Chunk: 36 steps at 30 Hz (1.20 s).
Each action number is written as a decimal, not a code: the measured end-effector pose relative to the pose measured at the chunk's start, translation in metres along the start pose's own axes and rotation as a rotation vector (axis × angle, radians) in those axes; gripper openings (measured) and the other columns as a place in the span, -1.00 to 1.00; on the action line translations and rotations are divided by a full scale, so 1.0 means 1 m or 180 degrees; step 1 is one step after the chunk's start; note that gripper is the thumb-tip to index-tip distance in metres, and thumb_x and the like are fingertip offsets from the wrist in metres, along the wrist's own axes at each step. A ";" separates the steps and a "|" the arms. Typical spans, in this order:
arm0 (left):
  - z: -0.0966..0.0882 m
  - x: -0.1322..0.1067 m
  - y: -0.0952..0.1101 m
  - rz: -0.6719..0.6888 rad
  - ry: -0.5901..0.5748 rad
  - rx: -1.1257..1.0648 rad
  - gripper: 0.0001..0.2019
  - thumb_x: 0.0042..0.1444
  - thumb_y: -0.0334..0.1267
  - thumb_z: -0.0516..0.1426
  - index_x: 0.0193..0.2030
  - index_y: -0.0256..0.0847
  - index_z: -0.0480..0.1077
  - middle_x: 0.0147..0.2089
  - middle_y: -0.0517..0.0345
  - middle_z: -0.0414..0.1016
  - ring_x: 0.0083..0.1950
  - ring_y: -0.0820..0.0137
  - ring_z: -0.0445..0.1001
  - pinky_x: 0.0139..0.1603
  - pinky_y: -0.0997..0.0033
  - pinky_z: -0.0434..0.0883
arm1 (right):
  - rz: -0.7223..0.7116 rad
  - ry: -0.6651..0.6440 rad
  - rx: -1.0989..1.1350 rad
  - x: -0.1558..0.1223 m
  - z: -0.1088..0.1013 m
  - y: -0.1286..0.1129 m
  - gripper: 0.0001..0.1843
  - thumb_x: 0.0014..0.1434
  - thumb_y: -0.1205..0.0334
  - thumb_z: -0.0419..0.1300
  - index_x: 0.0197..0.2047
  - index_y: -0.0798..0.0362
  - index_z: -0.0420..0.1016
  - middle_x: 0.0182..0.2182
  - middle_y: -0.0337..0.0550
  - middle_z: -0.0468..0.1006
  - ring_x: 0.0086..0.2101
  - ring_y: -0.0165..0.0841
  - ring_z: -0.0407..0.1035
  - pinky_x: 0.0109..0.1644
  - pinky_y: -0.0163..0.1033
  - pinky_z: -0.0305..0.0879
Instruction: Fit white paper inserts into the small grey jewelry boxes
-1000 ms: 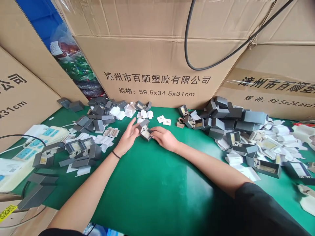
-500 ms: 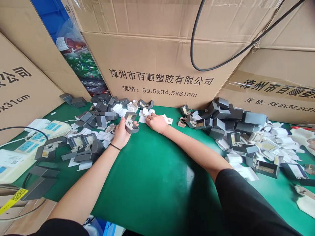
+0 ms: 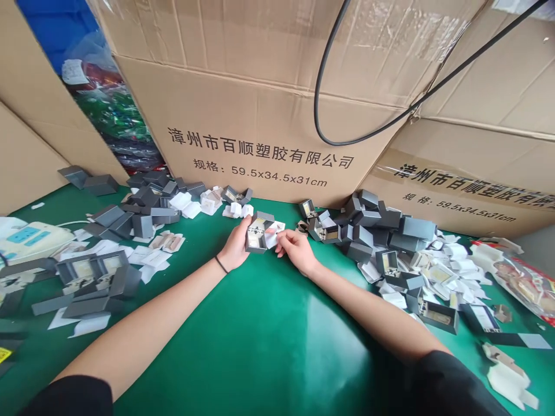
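Head view: small grey hinged box (image 3: pixel 256 236), lid raised, is cradled in the left hand (image 3: pixel 236 249) above the green mat (image 3: pixel 269 335), opening kept accessible; white insert card (image 3: pixel 272 237) is pinched by the right hand (image 3: pixel 295 249) beside the box, grey box pile (image 3: pixel 373 222) lying near to the right.

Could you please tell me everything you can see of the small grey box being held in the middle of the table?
The grey box is small and matte, card-like, with its hinged lid open and tilted back, showing a pale insert with something small on it. The left hand grips it from the left, above the green table. The right hand holds a white card against its right side.
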State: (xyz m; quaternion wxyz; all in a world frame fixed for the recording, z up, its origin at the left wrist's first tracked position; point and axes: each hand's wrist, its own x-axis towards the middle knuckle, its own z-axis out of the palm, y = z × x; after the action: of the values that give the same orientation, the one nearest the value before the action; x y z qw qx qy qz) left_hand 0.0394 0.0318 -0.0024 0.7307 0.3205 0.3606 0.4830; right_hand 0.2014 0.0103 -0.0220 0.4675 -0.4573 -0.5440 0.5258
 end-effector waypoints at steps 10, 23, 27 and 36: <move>-0.009 -0.003 0.001 -0.0126 -0.0124 0.0120 -0.60 0.21 -0.03 0.01 -0.03 -0.27 0.45 -0.12 0.03 0.57 0.00 0.18 0.48 0.01 0.27 0.41 | -0.1508 0.0154 -0.1863 -0.009 -0.012 -0.004 -0.77 0.22 0.13 0.07 -0.10 0.02 0.40 -0.26 -0.13 0.47 -0.29 -0.36 0.34 -0.29 -0.27 0.36; -0.008 -0.004 0.001 -0.0347 -0.0378 -0.0022 -0.57 0.26 -0.06 -0.06 0.09 -0.29 0.38 -0.01 -0.02 0.52 0.14 0.16 0.38 0.15 0.18 0.30 | -0.2457 0.0240 -0.3663 -0.008 -0.019 0.002 -0.78 0.27 0.20 0.05 -0.28 0.06 0.49 -0.28 -0.09 0.47 -0.27 -0.30 0.21 -0.23 -0.19 0.20; -0.005 -0.005 0.003 -0.0247 -0.0306 -0.0048 -0.58 0.29 -0.08 -0.10 0.09 -0.28 0.37 0.00 -0.01 0.52 0.13 0.19 0.38 0.13 0.19 0.32 | -0.2425 0.0233 -0.3454 -0.006 -0.020 0.001 -0.78 0.28 0.21 0.03 -0.29 0.07 0.47 -0.34 -0.10 0.46 -0.31 -0.32 0.22 -0.25 -0.21 0.21; 0.000 -0.013 0.001 -0.0752 -0.0883 -0.0171 -0.57 0.29 -0.06 -0.13 0.15 -0.19 0.30 0.10 -0.04 0.42 0.08 0.19 0.41 0.07 0.02 0.37 | -0.2535 0.0690 -0.2672 -0.017 -0.013 -0.007 -0.83 0.25 0.24 0.05 -0.35 0.03 0.42 -0.43 -0.15 0.46 -0.37 -0.36 0.30 -0.27 -0.22 0.26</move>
State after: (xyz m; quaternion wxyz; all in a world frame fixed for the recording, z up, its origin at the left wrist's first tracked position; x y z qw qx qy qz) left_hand 0.0355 0.0199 0.0017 0.8334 0.3199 0.2785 0.3545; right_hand 0.2162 -0.0053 -0.0158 0.4609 -0.4149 -0.7845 -0.0005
